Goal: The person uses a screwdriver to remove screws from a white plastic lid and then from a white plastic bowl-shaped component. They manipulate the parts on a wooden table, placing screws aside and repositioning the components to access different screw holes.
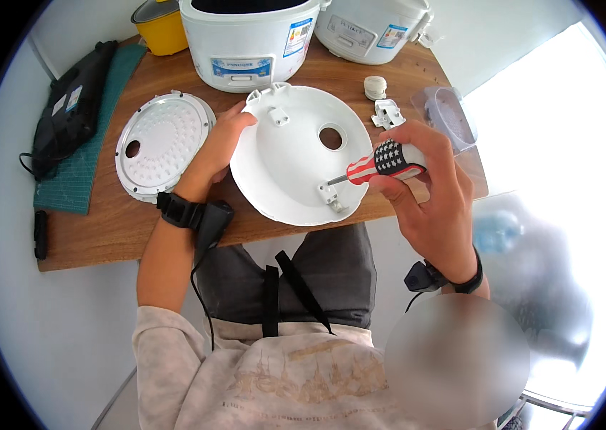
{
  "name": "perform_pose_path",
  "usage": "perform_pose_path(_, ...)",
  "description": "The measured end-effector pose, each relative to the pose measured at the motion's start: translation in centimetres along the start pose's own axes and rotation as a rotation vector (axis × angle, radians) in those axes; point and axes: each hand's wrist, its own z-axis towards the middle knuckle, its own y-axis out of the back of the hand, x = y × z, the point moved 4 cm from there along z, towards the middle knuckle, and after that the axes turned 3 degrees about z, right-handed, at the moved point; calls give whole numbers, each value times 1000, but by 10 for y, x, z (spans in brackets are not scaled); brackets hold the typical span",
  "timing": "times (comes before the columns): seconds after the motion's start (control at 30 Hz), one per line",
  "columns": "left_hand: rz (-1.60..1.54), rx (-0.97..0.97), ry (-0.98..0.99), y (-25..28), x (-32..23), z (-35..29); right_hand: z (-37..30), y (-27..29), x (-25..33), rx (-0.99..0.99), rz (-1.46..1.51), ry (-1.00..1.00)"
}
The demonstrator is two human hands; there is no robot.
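Observation:
My left hand (225, 140) grips the left rim of a white rice cooker lid shell (274, 168), its hollow inside facing up; the fingers behind the rim are hidden. In my right hand (432, 193) is a screwdriver (387, 160) with a red, white and dark star-patterned handle. Its shaft points left, and the tip meets a small white latch piece (328, 193) near the shell's lower right edge. A round hole (331, 137) opens in the shell's right half. To the left lies a round metal inner lid plate (163, 143) with dimples and one hole.
Behind the shell stand a white rice cooker body (249, 43), another white cooker (369, 32) and a yellow pot (161, 32). A round white cap (374, 87), a white plastic part (387, 113) and a clear container (450, 118) sit at right. A black bag (74, 107) rests on a green mat (77, 175).

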Motion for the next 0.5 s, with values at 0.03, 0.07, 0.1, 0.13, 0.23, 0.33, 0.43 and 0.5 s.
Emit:
perform_pose_path(0.03,3,0,-4,0,-1,-1,0,3,-6,42,35,21)
perform_pose_path(0.07,-7,6,0,-1,-2,-1,2,6,-10,84,71,42)
perform_pose_path(0.1,-17,12,3,-3,-3,-2,4,8,-12,121,163,59)
perform_pose_path(0.13,-28,18,7,-5,-4,-2,6,10,-12,159,254,75)
perform_pose_path(0.23,-40,31,27,-7,-7,-3,16,14,-18,256,289,163)
perform_pose_path(0.33,-49,10,14,-7,-7,-3,17,10,-20,218,245,119)
perform_pose_path(0.43,-32,-6,11,-4,-5,-4,10,2,-13,152,159,115)
perform_pose_path(0.5,-35,-18,10,-3,-3,-3,8,-1,-9,104,123,119)
